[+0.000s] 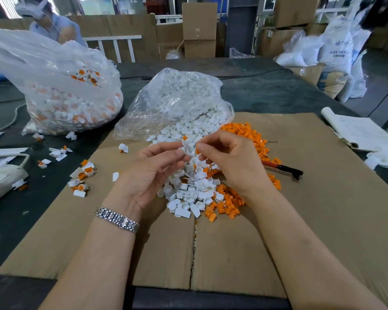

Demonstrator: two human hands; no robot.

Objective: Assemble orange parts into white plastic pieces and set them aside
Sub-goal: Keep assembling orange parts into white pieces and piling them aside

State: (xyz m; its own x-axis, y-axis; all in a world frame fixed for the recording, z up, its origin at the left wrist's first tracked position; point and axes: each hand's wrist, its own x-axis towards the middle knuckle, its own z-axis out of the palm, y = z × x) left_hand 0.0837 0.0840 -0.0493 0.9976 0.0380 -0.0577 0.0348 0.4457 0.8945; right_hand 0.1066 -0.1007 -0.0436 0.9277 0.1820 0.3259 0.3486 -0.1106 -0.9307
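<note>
**White piece held above the heap**

Both hands pinch one white piece (187, 147) over the cardboard sheet (300, 220), its long axis roughly upright. The left hand (150, 173) and right hand (231, 159) curl their fingers round it. Below lie white pieces (195, 191) and orange parts (251, 135). Behind the sheet, an open bag (177, 97) holds white pieces; left of it, another bag (61, 86) holds assembled ones.

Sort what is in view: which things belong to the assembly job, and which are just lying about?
Job: white piece pinched by left hand and right hand; white pile; orange parts; finished pieces; bag of white pieces; bag of assembled pieces.
Idle: black-handled tool; notebook.
</note>
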